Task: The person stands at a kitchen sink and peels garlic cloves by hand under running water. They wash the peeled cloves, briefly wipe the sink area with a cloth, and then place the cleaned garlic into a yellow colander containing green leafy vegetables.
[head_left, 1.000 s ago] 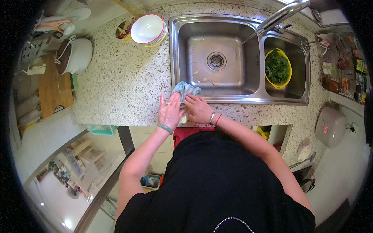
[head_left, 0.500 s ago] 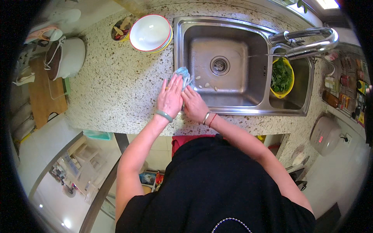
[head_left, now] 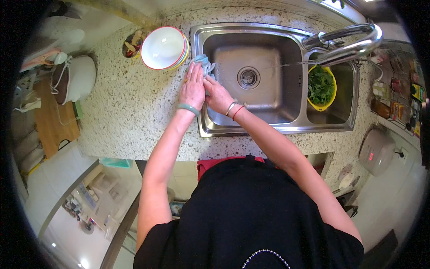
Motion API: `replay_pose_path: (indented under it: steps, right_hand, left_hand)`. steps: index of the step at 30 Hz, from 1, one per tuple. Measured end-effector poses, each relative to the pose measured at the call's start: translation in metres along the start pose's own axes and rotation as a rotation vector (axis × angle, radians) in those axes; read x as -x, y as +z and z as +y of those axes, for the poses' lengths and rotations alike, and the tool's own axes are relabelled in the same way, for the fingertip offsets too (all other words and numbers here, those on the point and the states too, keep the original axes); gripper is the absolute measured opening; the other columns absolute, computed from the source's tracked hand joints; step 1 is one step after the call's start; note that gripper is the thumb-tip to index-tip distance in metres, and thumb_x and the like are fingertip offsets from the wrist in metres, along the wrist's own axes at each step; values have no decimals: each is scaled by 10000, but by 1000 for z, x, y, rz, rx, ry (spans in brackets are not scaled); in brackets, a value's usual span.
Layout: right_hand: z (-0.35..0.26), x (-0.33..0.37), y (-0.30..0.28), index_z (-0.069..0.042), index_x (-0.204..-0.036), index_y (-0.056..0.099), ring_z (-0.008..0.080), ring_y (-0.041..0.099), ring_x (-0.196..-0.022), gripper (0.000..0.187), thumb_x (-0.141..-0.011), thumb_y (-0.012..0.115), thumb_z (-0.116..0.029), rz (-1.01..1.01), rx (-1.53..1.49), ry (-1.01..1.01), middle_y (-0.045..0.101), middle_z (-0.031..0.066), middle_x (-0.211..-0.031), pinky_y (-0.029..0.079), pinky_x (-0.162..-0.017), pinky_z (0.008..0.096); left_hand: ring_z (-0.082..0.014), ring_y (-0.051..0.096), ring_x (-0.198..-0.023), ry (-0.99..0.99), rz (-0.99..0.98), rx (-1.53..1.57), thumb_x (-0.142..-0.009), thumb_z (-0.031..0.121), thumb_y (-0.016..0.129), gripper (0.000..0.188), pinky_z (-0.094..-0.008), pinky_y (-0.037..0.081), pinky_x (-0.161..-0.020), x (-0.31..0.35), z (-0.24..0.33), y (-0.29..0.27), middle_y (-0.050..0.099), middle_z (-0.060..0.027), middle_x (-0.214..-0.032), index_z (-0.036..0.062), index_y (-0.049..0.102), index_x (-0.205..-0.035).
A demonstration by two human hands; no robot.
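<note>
Bunched at the left rim of the sink is a light blue cloth (head_left: 204, 64), partly hidden under my fingers. My left hand (head_left: 192, 89), with a green bangle at its wrist, presses along the cloth's left side, fingers long and close together. My right hand (head_left: 218, 95), wearing a silver bangle and a red string, closes on the cloth from the sink side. Its fingertips are partly hidden beside the left hand. Just beyond the cloth stands a stack of white bowls (head_left: 163, 48) with coloured rims, very near it on the counter.
The steel sink (head_left: 273, 121) has a drain (head_left: 248, 78) and a chrome faucet (head_left: 349, 42) with a thin stream of water. A yellow basket (head_left: 332, 92) of leafy greens (head_left: 320, 87) sits in the small basin. A cup of scraps (head_left: 131, 45) and a white pot (head_left: 83, 80) stand left.
Both hands and the cloth have slid away from me along the sink's left rim, closer to the bowls. The whole view has shifted slightly.
</note>
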State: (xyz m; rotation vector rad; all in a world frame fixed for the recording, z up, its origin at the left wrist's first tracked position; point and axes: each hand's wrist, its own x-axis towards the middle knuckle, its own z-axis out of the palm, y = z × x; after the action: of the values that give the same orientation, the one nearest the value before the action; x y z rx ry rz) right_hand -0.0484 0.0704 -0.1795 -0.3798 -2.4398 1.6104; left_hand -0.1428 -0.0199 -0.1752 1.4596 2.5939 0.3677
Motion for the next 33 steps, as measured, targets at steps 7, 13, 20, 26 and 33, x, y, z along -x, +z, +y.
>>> replay_pose_path:
  steps: [7, 13, 20, 26, 33]
  right_hand:
    - [-11, 9, -42, 15, -1058, 560, 296, 577, -941, 348, -711, 557, -16, 167, -107, 175, 583, 150, -1041, 458, -835, 321]
    - [-12, 0, -99, 34, -1135, 503, 355, 469, -1067, 396, -740, 518, 12, 568, 172, 58, 484, 196, -1196, 386, -936, 392]
    - [33, -47, -161, 89, -1322, 270, 410, 248, -1282, 597, -808, 506, -102, 915, 420, 187, 281, 284, -1360, 180, -1080, 441]
    - [87, -71, -177, 74, -1324, 257, 421, 205, -1299, 631, -811, 545, -153, 908, 513, 568, 238, 284, -1382, 167, -1080, 448]
    - [111, -79, -154, 31, -1324, 283, 405, 230, -1289, 580, -821, 518, -136, 898, 473, 472, 261, 253, -1382, 210, -1067, 421]
  left_hand:
    - [-333, 525, -1008, -136, 0, 465, -825, 137, 526, 279, -398, 421, -862, -16, 25, -24, 560, -167, -1050, 6, 523, -1071]
    - [-321, 548, -982, 115, 190, 751, -823, 107, 526, 245, -384, 428, -865, -99, 86, -33, 586, -151, -1015, 23, 559, -1050]
    - [-301, 453, -1190, 720, 204, 628, -810, 68, 533, 263, -402, 363, -1002, -237, 153, -11, 578, -118, -1147, 51, 586, -1067]
    - [-257, 364, -1269, 793, -37, 133, -859, 184, 455, 372, -454, 259, -1058, -294, 170, 52, 488, -63, -1288, 104, 484, -1221]
    - [-249, 409, -1224, 582, 20, 167, -831, 166, 460, 403, -452, 278, -1035, -274, 149, 64, 488, -69, -1278, 105, 471, -1229]
